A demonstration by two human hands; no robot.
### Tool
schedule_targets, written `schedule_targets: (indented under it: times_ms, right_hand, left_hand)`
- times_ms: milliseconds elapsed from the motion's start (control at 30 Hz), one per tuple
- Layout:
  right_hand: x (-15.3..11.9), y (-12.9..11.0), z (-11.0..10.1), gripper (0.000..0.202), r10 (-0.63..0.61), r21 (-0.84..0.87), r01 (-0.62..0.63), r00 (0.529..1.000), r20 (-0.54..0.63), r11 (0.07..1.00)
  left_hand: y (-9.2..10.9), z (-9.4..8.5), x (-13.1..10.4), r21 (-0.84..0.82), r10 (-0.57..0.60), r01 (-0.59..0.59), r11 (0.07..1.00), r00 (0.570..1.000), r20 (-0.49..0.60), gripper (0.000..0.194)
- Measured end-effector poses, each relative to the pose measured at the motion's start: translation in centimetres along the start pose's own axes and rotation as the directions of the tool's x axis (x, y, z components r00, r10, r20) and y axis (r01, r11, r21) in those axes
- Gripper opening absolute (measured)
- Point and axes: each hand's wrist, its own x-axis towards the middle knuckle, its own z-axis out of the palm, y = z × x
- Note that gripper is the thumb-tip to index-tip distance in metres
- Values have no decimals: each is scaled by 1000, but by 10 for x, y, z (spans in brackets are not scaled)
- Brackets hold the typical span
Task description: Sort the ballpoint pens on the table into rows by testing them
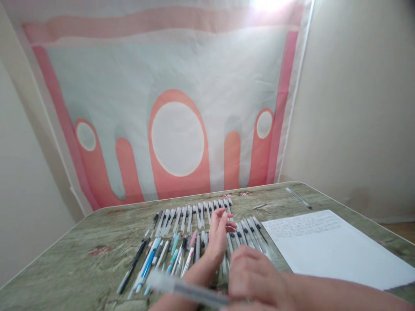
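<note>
My right hand (pixel 256 276) is closed around a translucent pen (pixel 188 290), which points to the left close to the camera and is blurred. My left hand (pixel 220 231) reaches over the rows of pens with its fingers apart and slightly curled; nothing shows in its grasp. Beyond it lies a row of clear pens with black clips (pixel 184 216). Left of my left forearm is a group of mixed pens, among them a thick blue and white pen (pixel 147 263) and a black pen (pixel 132 265). More clear pens (pixel 248 233) lie between my hands and the paper.
A white sheet of paper (pixel 327 255) with handwritten lines lies at the right of the wood-patterned table (pixel 71 259). A single clear pen (pixel 298 198) rests near the back right corner. Behind the table hangs a pink and grey patterned cloth (pixel 220 73).
</note>
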Motion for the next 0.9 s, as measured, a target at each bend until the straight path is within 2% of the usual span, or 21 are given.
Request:
schedule_targets:
  times_ms: [67, 100, 133, 200, 267, 300, 367, 433, 567, 900]
  right_hand:
    - [-16, 31, -6, 19, 167, -151, -177, 983, -77, 973]
    - [-29, 51, -10, 19, 269, -203, -283, 958, -96, 937]
    - [-46, 72, -16, 19, 382, -263, -403, 915, -128, 877]
    - [-88, 117, -32, 21, 575, -374, -602, 794, -195, 705]
    - [-137, 155, -52, 25, 711, -489, -721, 656, -252, 491]
    - [-161, 169, -62, 25, 767, -548, -750, 579, -275, 370]
    - [-204, 190, -81, 24, 840, -671, -726, 451, -302, 149]
    - [-235, 199, -95, 24, 876, -773, -634, 358, -324, -27]
    - [-262, 204, -108, 24, 887, -795, -598, 308, -343, -100]
    - [-280, 207, -112, 19, 892, -823, -527, 241, -383, -212]
  left_hand:
    - [-8, -2, 1, 150, 35, -39, 988, 999, 28, 29]
    - [-12, -3, 1, 225, 61, -72, 972, 997, 56, 27]
    - [-15, -3, 0, 299, 88, -109, 948, 993, 84, 25]
    - [-18, -3, -3, 430, 126, -174, 886, 982, 138, 21]
    - [-18, -3, -6, 519, 150, -227, 824, 971, 188, 20]
    - [-16, -2, -8, 545, 159, -252, 800, 964, 213, 20]
    - [-14, -1, -12, 580, 160, -285, 763, 953, 258, 20]
    - [-13, 0, -14, 608, 151, -304, 733, 945, 290, 20]
    - [-14, 0, -17, 641, 149, -335, 691, 933, 327, 21]
    - [-13, 1, -19, 655, 144, -352, 669, 926, 350, 20]
